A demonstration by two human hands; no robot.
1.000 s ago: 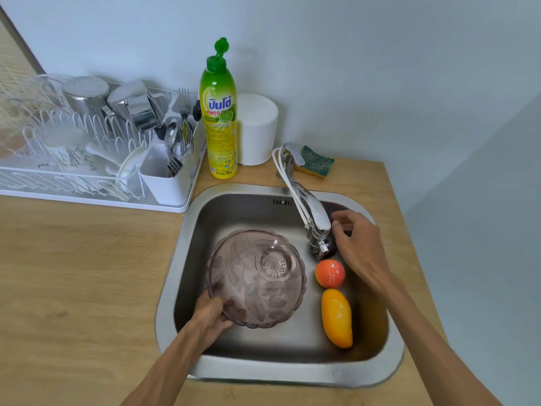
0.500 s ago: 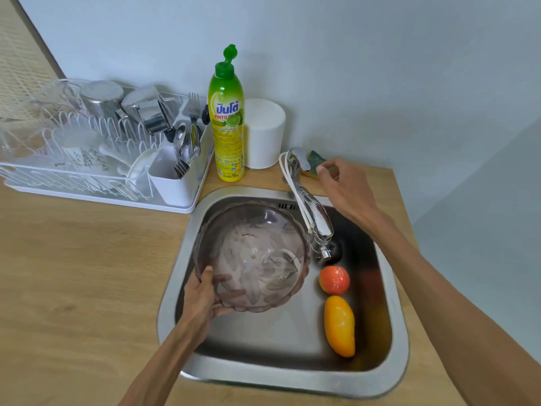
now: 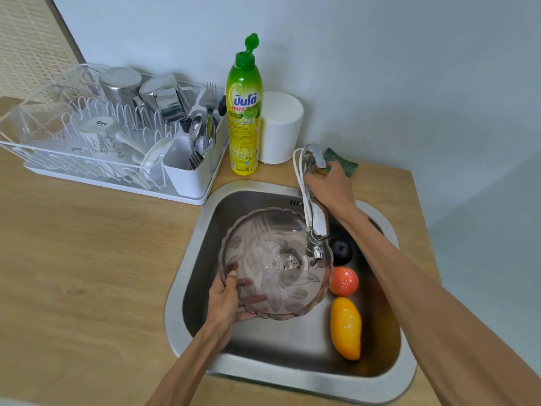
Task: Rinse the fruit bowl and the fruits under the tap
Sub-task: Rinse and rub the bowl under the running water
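Bowl, held over sink containing orange fruit and mango.

Bright, even daylight, soft shadows. Glare on steel sink rim and tap. Wide-angle bending at edges; slight softness overall.

Behind the right hand, the sponge is half hidden (the dark fruit sits partly under the tap).

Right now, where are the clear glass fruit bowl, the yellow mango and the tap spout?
clear glass fruit bowl (image 3: 272, 259), head view, on its patterned inside.
yellow mango (image 3: 346, 328), head view, on its middle.
chrome tap spout (image 3: 318, 221), head view, on its neck.
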